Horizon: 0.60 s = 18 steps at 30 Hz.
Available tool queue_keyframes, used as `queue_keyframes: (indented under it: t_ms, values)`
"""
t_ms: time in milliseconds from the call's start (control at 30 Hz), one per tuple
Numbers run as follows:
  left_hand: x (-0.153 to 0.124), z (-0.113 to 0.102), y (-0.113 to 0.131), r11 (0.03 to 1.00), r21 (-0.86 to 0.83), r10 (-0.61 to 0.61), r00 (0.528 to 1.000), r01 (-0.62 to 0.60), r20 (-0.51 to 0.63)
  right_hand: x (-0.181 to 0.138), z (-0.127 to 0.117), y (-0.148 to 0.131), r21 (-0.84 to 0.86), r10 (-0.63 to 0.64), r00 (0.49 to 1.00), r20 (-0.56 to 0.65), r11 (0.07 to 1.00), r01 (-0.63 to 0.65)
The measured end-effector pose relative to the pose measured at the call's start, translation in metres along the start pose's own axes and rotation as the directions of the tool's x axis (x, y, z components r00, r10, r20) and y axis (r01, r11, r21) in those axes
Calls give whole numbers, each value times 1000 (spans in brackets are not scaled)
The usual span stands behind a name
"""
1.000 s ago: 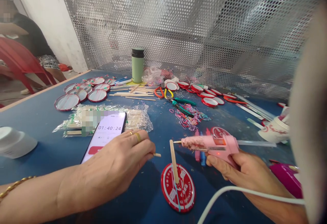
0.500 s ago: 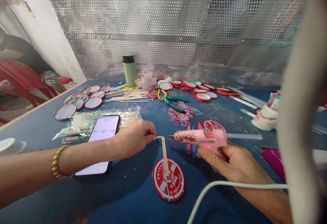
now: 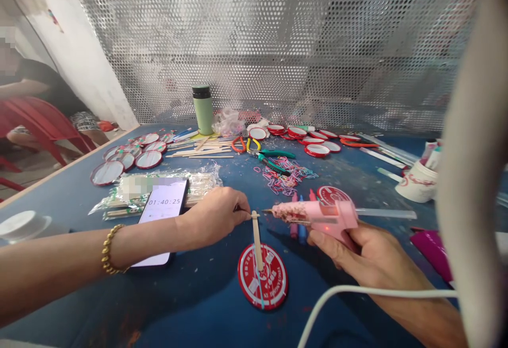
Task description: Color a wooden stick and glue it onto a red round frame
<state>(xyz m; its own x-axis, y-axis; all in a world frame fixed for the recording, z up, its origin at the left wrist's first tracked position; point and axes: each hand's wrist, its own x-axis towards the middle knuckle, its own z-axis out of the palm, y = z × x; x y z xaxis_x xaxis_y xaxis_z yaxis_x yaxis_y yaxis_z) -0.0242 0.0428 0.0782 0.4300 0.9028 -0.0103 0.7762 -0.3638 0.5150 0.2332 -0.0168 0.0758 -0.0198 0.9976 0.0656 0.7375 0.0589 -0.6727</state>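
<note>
Pink plastic glue gun [image 3: 317, 213], beyond the red round lid [image 3: 273, 288], is gripped level by the right hand [image 3: 369, 255], seemingly to face the thin wooden piece [image 3: 257, 215] the left hand [image 3: 217, 212] pinches.

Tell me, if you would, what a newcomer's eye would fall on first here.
Probably the pink glue gun, right of centre in the right grip, its nozzle pointing left toward the far end of a wooden stick. Next might come the red disc at that stick's near end, low in the middle. Farther back, a green bottle stands before the perforated metal panel.
</note>
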Motion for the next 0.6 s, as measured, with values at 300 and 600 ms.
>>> queue_keyframes:
  t_ms: [300,600]
  values:
    - [2,1,3,1000,21,-12,1000,11,22,-1,0,-2,-5,-2,1000,8,1000,2]
    - [2,2,1,1000,3,10,1000,-10,28,1,-1,-5,19,52,997,51,998,-53]
